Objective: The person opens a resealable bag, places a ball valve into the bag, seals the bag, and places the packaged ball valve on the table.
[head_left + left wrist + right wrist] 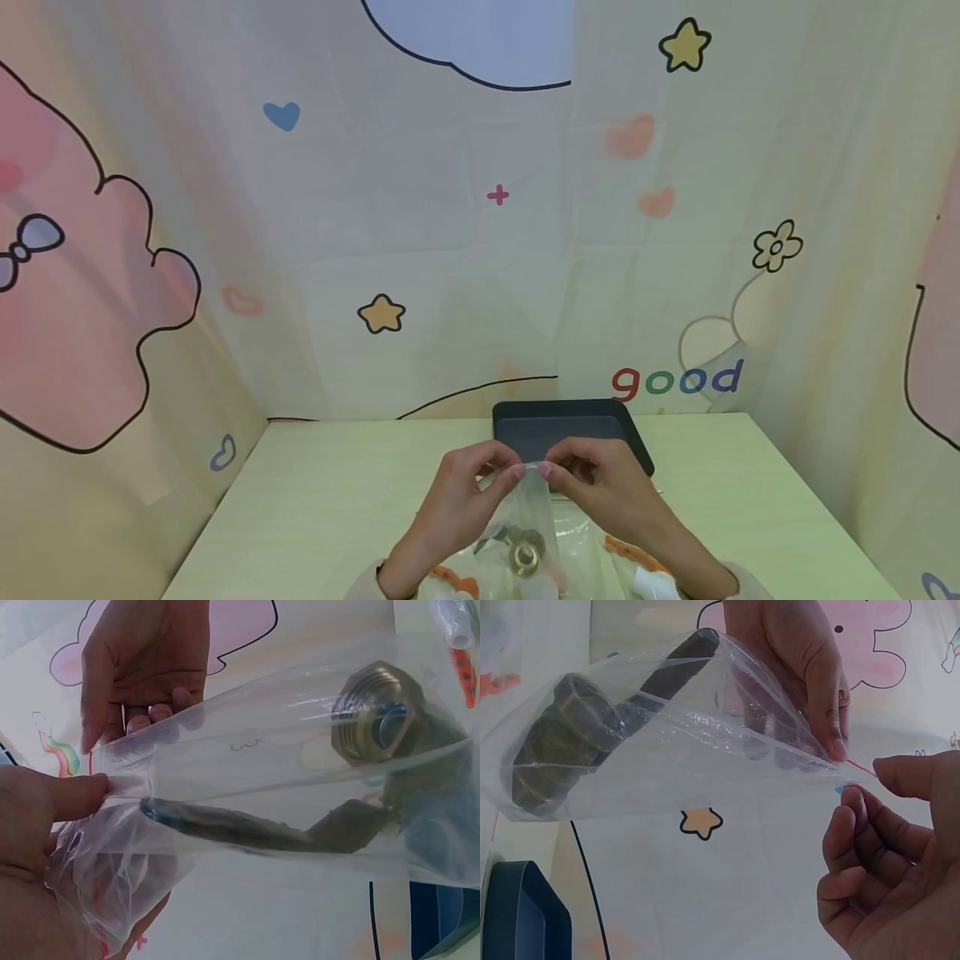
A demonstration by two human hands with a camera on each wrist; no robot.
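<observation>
A clear plastic zip bag with a red line along its mouth hangs between my hands. Inside it lies a brass valve with a threaded hex opening and a long dark lever handle. At one side of the mouth, my left hand pinches the bag's edge between thumb and fingers. My right hand pinches the same edge close beside it, thumb and index fingertips at the corner in the right wrist view. The two sets of fingertips are a short gap apart. Folds of film blur parts of the valve.
Behind the hands, a dark tray stands at the table's back edge. Below them lie more clear bags with orange pieces and a white item. A printed curtain encloses the pale table.
</observation>
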